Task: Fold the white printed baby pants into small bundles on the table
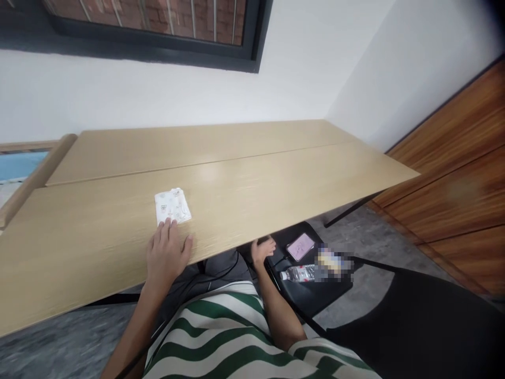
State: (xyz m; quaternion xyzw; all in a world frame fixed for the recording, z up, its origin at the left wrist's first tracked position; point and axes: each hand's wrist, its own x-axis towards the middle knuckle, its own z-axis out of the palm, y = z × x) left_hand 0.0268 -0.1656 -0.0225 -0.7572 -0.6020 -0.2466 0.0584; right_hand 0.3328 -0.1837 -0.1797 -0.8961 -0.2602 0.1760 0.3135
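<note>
My left hand (165,255) lies flat on the light wooden table (276,184), fingers stretched out, its fingertips touching the near edge of a small folded white cloth (172,206) with a faint print. My right hand (263,248) is lower, below the table's front edge, reaching toward a black chair seat (315,295); its fingers look loosely spread and nothing shows in them. On that seat lie a pink phone (300,246) and a clear plastic bottle (299,273) on its side.
A second tabletop (197,142) butts against the far side of mine, by a white wall with a dark-framed window (158,31). A wooden panel (453,173) stands at the right. Another black chair (426,326) is at the lower right. A cable (221,273) runs under the table.
</note>
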